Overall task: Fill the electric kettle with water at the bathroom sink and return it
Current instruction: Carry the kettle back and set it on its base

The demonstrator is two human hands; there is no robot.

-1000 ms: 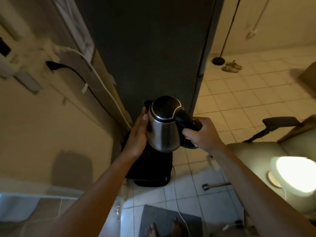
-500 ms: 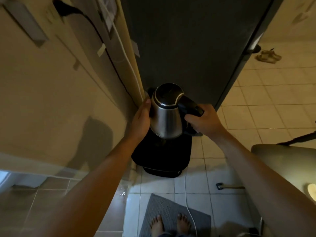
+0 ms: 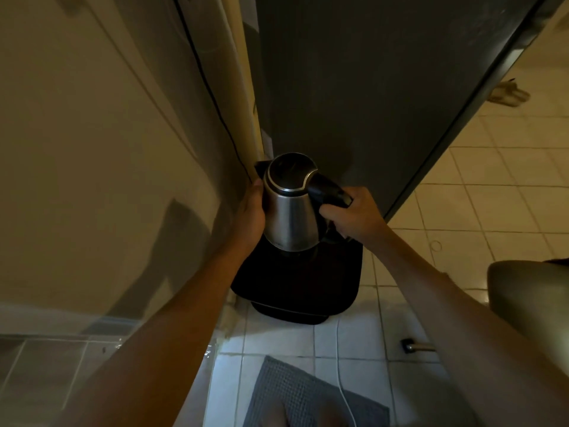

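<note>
A stainless steel electric kettle (image 3: 291, 214) with a black lid and black handle is held between both hands, its lid down. My right hand (image 3: 354, 215) is wrapped around the black handle. My left hand (image 3: 251, 211) lies flat against the kettle's left side. The kettle hangs just over a low black object (image 3: 304, 285) on the floor; whether they touch, and whether a kettle base sits there, I cannot tell.
A tall dark cabinet or fridge (image 3: 369, 87) rises straight ahead, with a beige wall (image 3: 92, 134) on the left and cables running down the gap. A grey mat (image 3: 308, 396) and a white cord (image 3: 340, 380) lie on the tiled floor. Sandals (image 3: 508, 94) sit far right.
The kettle and both hands have come lower toward the black object on the floor. My view has tilted down and moved closer to the wall and cabinet.
</note>
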